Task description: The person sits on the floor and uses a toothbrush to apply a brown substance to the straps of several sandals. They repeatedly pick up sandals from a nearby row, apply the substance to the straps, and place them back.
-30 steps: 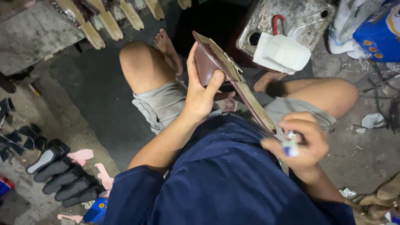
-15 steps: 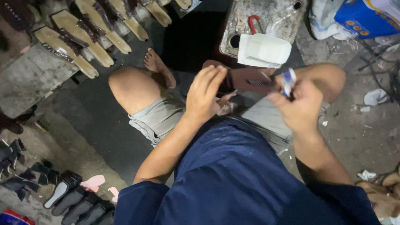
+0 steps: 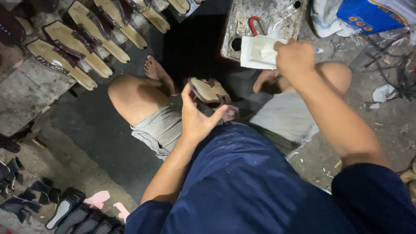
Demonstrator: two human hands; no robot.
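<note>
Left hand (image 3: 197, 119) pinches sandal (image 3: 211, 96); right hand (image 3: 294, 56), fisted on brush (image 3: 318, 50) over tray (image 3: 255, 53), risks dripping glue onto the shorts (image 3: 281, 119).

Dark blue short-sleeved shirt (image 3: 242, 182), grey shorts (image 3: 160, 130), bare feet (image 3: 158, 71).

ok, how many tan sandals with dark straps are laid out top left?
About 6: three complete sandals in a slanted row, roughly three more cut off along the top edge. More may lie outside the frame.

Tan-and-maroon sandal (image 3: 212, 96); white tub (image 3: 262, 51); grey shorts (image 3: 281, 117); navy shirt (image 3: 251, 186).
</note>
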